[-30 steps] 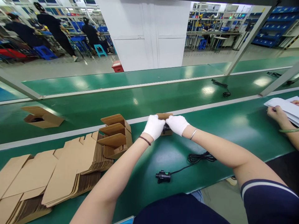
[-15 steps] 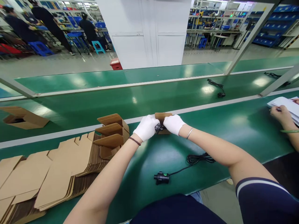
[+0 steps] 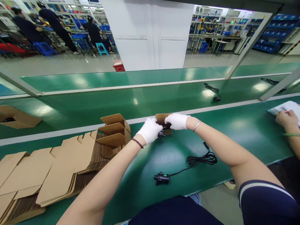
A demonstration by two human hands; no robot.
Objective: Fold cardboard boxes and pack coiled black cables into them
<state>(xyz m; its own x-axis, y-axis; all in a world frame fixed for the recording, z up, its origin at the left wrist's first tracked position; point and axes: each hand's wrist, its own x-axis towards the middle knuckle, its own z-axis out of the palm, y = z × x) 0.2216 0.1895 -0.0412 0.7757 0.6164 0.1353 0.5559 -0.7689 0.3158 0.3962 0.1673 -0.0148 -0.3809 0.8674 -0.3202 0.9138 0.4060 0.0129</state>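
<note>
My left hand (image 3: 150, 130), in a white glove, is closed around a small black pump-like device (image 3: 161, 134) in front of an upright cardboard box (image 3: 161, 118). My gloved right hand (image 3: 177, 121) has its fingers bent down at the box's opening. Something dark, perhaps the device's cable, shows under those fingers, mostly hidden. Nearer to me on the green table lies a second black pump-like device (image 3: 161, 178) with a green dot, its cable (image 3: 202, 160) bundled to the right.
Three open boxes (image 3: 114, 131) stand left of my hands, beside stacks of flat cardboard (image 3: 63, 162). On the belt (image 3: 112, 104) behind are a cable bundle (image 3: 212, 89) and an open box (image 3: 21, 117). At right, another person's hand (image 3: 288, 120) rests on white papers (image 3: 284, 109).
The black device in my left hand has tipped lower in front of the box. My right hand has shifted slightly right. Cable bundles and the box on the belt have moved left.
</note>
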